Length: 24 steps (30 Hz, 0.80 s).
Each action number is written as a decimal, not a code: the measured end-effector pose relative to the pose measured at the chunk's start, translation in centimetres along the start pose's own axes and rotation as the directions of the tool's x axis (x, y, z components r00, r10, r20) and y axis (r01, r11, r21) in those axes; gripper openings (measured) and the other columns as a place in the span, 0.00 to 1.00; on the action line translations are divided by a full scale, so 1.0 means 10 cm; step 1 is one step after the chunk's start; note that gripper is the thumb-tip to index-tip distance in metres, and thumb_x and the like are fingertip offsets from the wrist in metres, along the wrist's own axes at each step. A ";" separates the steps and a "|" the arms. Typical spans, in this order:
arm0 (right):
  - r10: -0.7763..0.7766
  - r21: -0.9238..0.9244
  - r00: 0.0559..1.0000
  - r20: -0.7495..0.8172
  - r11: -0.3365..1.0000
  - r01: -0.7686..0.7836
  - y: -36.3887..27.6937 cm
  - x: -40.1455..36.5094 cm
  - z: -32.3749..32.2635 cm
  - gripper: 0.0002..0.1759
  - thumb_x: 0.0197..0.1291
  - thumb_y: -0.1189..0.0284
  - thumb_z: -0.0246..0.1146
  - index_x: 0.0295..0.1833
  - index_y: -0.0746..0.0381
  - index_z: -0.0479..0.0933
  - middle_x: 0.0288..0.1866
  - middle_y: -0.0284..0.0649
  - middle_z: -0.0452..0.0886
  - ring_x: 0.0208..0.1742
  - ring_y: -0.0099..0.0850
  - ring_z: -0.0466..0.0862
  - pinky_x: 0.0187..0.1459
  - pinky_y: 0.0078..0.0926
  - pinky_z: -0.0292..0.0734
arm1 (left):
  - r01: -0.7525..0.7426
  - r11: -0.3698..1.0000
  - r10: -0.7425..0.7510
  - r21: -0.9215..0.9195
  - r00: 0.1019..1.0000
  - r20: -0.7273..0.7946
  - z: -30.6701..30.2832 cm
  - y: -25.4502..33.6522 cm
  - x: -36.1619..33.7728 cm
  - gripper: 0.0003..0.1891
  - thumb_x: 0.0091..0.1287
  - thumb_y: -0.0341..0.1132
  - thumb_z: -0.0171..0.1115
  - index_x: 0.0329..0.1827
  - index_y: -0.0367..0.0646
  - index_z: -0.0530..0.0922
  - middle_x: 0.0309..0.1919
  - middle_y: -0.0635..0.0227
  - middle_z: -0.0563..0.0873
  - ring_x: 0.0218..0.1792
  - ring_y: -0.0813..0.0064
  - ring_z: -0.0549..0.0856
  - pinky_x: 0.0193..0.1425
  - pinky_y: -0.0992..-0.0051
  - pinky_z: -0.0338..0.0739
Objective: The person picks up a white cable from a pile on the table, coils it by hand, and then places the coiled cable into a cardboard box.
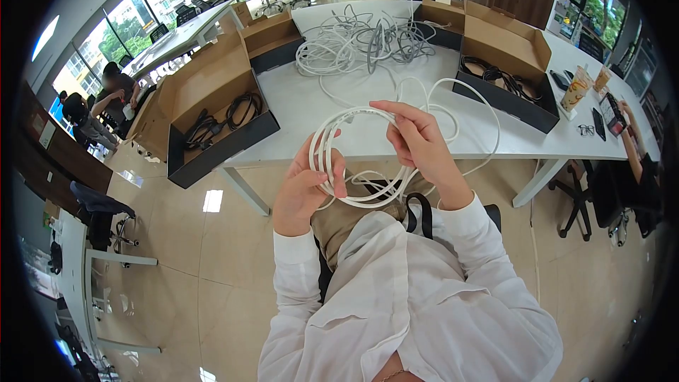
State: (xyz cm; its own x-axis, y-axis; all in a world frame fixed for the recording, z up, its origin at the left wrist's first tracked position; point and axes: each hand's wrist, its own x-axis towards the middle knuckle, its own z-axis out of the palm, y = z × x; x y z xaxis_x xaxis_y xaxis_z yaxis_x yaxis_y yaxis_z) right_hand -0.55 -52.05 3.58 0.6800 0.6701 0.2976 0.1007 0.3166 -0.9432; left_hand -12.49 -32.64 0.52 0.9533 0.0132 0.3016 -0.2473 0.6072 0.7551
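A white cable (368, 203) is looped into a round coil above my lap. My left hand (309, 187) is closed around the coil's left side, with several strands lying between thumb and fingers. At the upper right of the coil, my right hand (422, 143) pinches the same cable between thumb and fingertips. From the coil, loose loops run right and back over the white table (293, 102). Behind them lies a tangled heap of white and grey cables (361, 42) near the far edge.
Open boxes with black cables stand left (230, 143) and right (541, 107) on the table. A patterned cup (576, 90), glasses and phones are at the right, where a person's arms hold a device. People are at the far left. Office chairs stand around.
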 end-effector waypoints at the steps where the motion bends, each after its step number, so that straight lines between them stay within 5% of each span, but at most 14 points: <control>1: -0.030 -0.039 1.000 0.010 0.999 0.030 0.00 0.01 0.00 0.22 0.69 0.76 0.44 0.62 0.60 0.76 0.20 0.26 0.66 0.16 0.12 0.57 0.18 0.14 0.53 | 0.002 1.000 -0.002 -0.007 1.000 -0.007 -0.01 0.00 0.00 0.37 0.54 0.25 0.55 0.72 0.31 0.59 0.27 0.63 0.75 0.23 0.68 0.81 0.32 0.68 0.81; 4: -0.105 -0.147 0.995 -0.003 0.984 0.103 0.00 0.04 -0.01 0.22 0.65 0.79 0.45 0.59 0.62 0.79 0.18 0.26 0.64 0.19 0.13 0.58 0.20 0.15 0.55 | -0.008 0.998 0.007 0.062 1.000 0.014 -0.02 -0.02 0.00 0.34 0.59 0.31 0.56 0.70 0.30 0.60 0.26 0.63 0.74 0.20 0.69 0.79 0.27 0.70 0.77; 7: -0.178 -0.188 0.984 -0.013 0.967 0.172 0.03 0.04 0.00 0.21 0.62 0.80 0.46 0.54 0.65 0.81 0.19 0.25 0.64 0.21 0.14 0.60 0.24 0.16 0.57 | 0.022 0.997 -0.010 -0.078 0.990 0.142 0.01 -0.03 0.01 0.29 0.69 0.43 0.54 0.67 0.31 0.65 0.22 0.68 0.71 0.18 0.73 0.74 0.22 0.73 0.70; 10: -0.221 -0.318 0.975 -0.013 0.925 0.206 0.08 0.05 0.02 0.19 0.60 0.81 0.47 0.51 0.67 0.81 0.20 0.26 0.66 0.23 0.15 0.61 0.26 0.17 0.58 | 0.227 0.949 -0.179 -0.219 0.960 0.217 -0.05 -0.03 0.04 0.29 0.75 0.54 0.44 0.62 0.34 0.70 0.19 0.74 0.66 0.17 0.79 0.68 0.20 0.77 0.62; 13: -0.199 -0.393 0.980 -0.007 0.902 0.180 0.04 0.05 0.03 0.18 0.59 0.82 0.48 0.50 0.68 0.81 0.23 0.27 0.70 0.26 0.15 0.65 0.28 0.16 0.59 | 0.280 0.953 -0.262 -0.115 0.953 0.150 -0.05 -0.10 0.03 0.26 0.78 0.53 0.38 0.55 0.38 0.74 0.17 0.78 0.62 0.16 0.83 0.63 0.19 0.80 0.59; 19: -0.171 -0.102 0.982 -0.081 0.981 0.163 0.11 0.07 0.10 0.14 0.68 0.76 0.51 0.53 0.67 0.78 0.33 0.31 0.78 0.32 0.16 0.71 0.33 0.16 0.66 | 0.134 0.980 -0.145 -0.149 0.988 -0.060 0.03 -0.02 0.01 0.18 0.79 0.50 0.41 0.53 0.44 0.70 0.18 0.81 0.57 0.15 0.87 0.55 0.19 0.84 0.51; 22: -0.394 -0.192 0.858 -0.330 0.918 0.348 0.41 0.10 0.19 0.13 0.71 0.71 0.53 0.54 0.66 0.76 0.36 0.33 0.80 0.36 0.17 0.75 0.39 0.18 0.70 | -0.013 0.984 -0.015 -0.175 0.987 -0.159 -0.02 0.06 -0.02 0.16 0.79 0.49 0.42 0.52 0.46 0.67 0.19 0.81 0.55 0.15 0.88 0.53 0.18 0.84 0.48; 24: -0.223 -0.077 0.928 -0.297 0.975 0.210 0.66 -0.02 0.12 0.15 0.73 0.66 0.52 0.53 0.65 0.76 0.38 0.34 0.81 0.40 0.20 0.78 0.43 0.19 0.72 | -0.126 0.967 0.089 -0.220 0.981 -0.174 -0.05 0.12 -0.07 0.14 0.79 0.47 0.42 0.50 0.47 0.68 0.19 0.81 0.56 0.15 0.88 0.52 0.18 0.83 0.47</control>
State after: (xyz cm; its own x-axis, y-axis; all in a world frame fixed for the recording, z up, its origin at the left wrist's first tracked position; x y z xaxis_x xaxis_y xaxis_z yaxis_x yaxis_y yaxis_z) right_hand -0.87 -49.32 -2.56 0.8245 0.3520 0.4431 0.2969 0.3976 -0.8682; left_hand -13.32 -31.53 0.92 0.9432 0.2051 0.2614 -0.3217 0.7604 0.5642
